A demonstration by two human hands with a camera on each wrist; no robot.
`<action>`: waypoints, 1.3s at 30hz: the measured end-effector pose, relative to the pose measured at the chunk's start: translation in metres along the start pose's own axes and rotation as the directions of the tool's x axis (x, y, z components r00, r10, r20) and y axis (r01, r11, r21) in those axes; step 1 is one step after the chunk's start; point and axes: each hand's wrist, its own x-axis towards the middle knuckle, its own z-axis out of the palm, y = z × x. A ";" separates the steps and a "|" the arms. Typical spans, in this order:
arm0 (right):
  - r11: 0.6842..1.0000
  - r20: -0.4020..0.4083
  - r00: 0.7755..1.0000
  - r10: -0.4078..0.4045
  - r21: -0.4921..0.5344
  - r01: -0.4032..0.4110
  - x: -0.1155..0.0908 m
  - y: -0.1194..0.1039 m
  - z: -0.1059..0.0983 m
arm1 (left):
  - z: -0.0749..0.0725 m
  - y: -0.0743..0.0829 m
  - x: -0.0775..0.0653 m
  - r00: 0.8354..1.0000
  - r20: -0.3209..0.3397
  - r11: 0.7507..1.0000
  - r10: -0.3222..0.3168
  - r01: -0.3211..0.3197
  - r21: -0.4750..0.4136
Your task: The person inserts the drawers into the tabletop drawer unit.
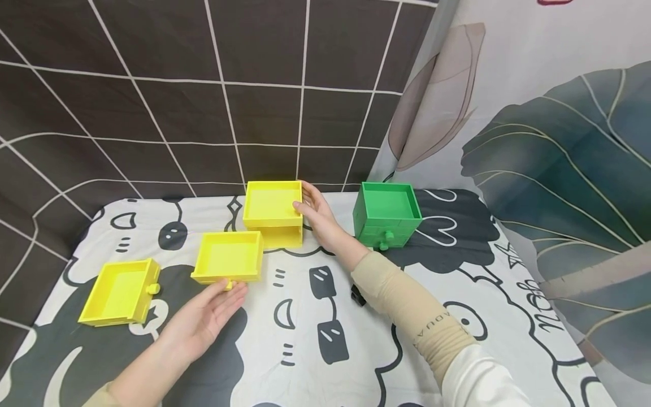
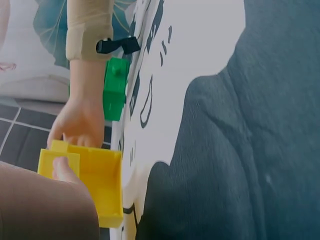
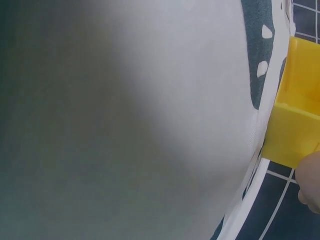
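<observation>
My left hand (image 1: 195, 325) holds a small yellow drawer (image 1: 229, 257) by its knob side, palm turned up. In the left wrist view the thumb lies against the front of this drawer (image 2: 102, 187). Behind it and to the right stands a yellow drawer cabinet (image 1: 272, 204), with a shallow tray top and a hollow front below. The right hand (image 1: 321, 219) grips this cabinet's right side, thumb at the top rim and fingers toward the back. At the edge of the right wrist view, part of a yellow box (image 3: 287, 132) shows beside the fingers.
A second yellow drawer (image 1: 117, 294) lies at the left on the patterned cloth (image 1: 285, 379), its knob facing right. A green cabinet (image 1: 389, 206) with knobs stands right of the right hand. Behind rises a dark curtain with white grid lines (image 1: 264, 118).
</observation>
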 end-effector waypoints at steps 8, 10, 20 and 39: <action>1.000 0.000 1.000 0.002 -0.012 -0.002 0.001 -0.001 0.000 | 0.014 -0.007 0.007 1.000 0.013 0.997 -0.003 0.002 0.074; 1.000 -0.001 1.000 0.000 -0.010 0.000 0.001 -0.002 0.000 | 0.018 -0.008 0.008 1.000 0.017 0.996 -0.002 0.001 0.087; 1.000 -0.005 1.000 0.000 -0.017 0.000 0.001 -0.001 -0.002 | 0.035 -0.015 0.013 1.000 0.026 0.997 0.009 -0.011 0.079; 1.000 -0.006 1.000 -0.022 -0.008 0.022 0.002 0.006 -0.001 | 0.052 -0.031 0.024 0.999 0.034 0.997 0.041 -0.044 0.066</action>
